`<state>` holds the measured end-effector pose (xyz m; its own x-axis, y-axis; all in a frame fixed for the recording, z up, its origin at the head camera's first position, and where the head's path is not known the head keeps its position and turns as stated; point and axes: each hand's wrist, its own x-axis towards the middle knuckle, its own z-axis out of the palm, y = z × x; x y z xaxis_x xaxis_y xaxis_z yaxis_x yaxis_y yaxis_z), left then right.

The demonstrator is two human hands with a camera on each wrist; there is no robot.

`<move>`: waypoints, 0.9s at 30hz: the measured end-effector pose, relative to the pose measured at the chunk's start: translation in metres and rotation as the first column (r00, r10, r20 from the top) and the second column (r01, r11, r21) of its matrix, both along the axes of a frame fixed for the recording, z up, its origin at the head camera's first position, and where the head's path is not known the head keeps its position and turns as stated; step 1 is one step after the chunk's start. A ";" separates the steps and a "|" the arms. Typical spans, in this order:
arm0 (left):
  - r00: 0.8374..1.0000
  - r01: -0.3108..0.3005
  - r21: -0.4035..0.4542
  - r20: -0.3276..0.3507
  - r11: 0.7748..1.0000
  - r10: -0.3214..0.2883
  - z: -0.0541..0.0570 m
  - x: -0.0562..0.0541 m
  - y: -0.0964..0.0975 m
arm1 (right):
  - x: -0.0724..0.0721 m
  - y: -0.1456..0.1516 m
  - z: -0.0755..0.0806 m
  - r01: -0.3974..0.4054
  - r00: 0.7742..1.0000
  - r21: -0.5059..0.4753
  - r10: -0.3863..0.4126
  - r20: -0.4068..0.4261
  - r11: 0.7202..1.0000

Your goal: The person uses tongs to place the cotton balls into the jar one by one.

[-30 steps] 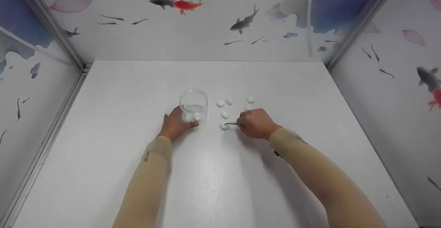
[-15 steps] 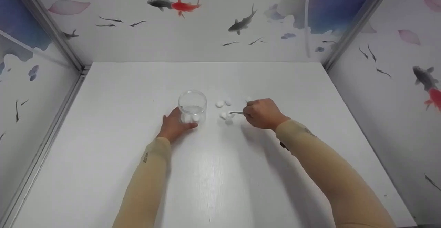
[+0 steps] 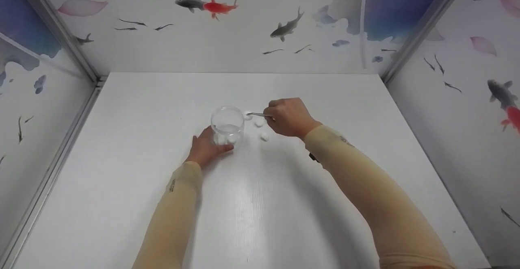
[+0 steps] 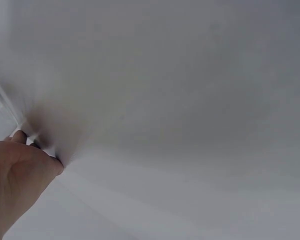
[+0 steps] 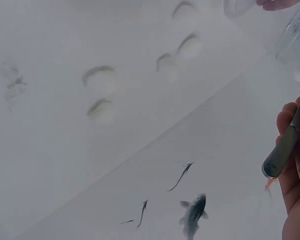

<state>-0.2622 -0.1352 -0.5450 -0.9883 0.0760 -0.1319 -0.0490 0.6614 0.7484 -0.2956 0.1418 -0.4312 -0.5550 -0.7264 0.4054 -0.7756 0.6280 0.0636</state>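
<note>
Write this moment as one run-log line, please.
left hand: grips clear jar; right hand: holds metal tweezers; at tips: cotton ball, beside jar rim; inside jar: cotton balls

White worktop (image 3: 122, 147). Back wall panel (image 3: 227, 51), printed: red fish (image 3: 219, 7) adjoining dark fish (image 3: 189, 3), grey fish (image 3: 286, 28) at right, pink petals (image 3: 83, 7) at left. Grey frame posts (image 3: 430, 27), two. Right wall panel (image 3: 459, 116), similarly printed.

The right hand (image 3: 290, 116) is farther forward and left than a moment ago; its tweezers (image 3: 257, 115) now reach just beside the clear jar (image 3: 228, 126), a blurred white ball (image 3: 248, 117) apparently at their tip.
</note>
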 end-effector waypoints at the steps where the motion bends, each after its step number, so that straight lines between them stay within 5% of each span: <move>1: 1.000 0.000 -0.003 0.000 1.000 0.000 0.000 0.000 0.000 | -0.001 -0.004 0.001 -0.005 1.000 0.001 0.005 -0.004 1.000; 27: 1.000 0.007 -0.037 -0.025 0.999 -0.008 0.000 -0.003 0.001 | -0.004 -0.027 -0.010 -0.066 0.997 0.049 0.064 0.038 0.997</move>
